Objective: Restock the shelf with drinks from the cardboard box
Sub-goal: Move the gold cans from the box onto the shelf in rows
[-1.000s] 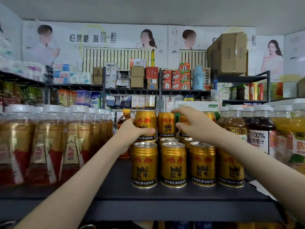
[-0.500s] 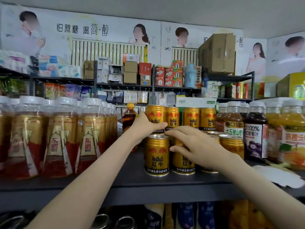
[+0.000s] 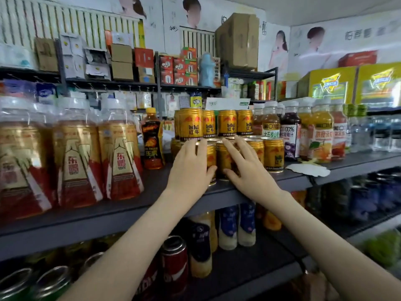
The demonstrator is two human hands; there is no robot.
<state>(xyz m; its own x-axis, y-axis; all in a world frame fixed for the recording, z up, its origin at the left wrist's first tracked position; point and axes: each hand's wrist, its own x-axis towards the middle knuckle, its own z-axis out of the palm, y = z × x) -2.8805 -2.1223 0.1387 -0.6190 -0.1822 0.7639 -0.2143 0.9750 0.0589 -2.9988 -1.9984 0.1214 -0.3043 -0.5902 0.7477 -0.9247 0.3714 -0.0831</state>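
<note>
- Gold Red Bull cans [image 3: 227,135] sit two tiers high in the middle of the dark shelf [image 3: 134,209]: a bottom row at the front edge, a second row standing on their lids.
- Left hand [image 3: 191,168] is pressed flat against the front can on the left side of the bottom row, fingers [image 3: 200,148] stretched upward and spread, tips reaching the can's rim, thumb hooked round its lower right side. It is open, a palm-on push or steady rather than a closed grasp.
- Right hand [image 3: 247,170] is on the neighbouring front can, fingers [image 3: 233,146] fanned out over the top and face, thumb low against the can's left side. Open too, laid over the can, not wrapped shut.
- The two hands are close together, thumbs nearly meeting between the two cans.
- On the upper tier, one can [image 3: 192,123] faces out with its Red Bull label readable, right above the left hand's fingertips.
- To the right end of the bottom row, a lone can [image 3: 273,154] stands just beside the juice bottles [image 3: 290,135].
- Left of the cans, a dark orange-capped bottle [image 3: 152,140] stands alone, and beyond it big gold-and-red bottles [image 3: 86,153] crowd the shelf.
- A torn scrap of white paper [image 3: 308,169] lies on the shelf to the right of the cans.
- On the tier below, pale bottles with blue labels [image 3: 236,227] and a red can [image 3: 174,263] show between the forearms.
- High at the back, a brown cardboard box [image 3: 238,40] sits on the top rack.
</note>
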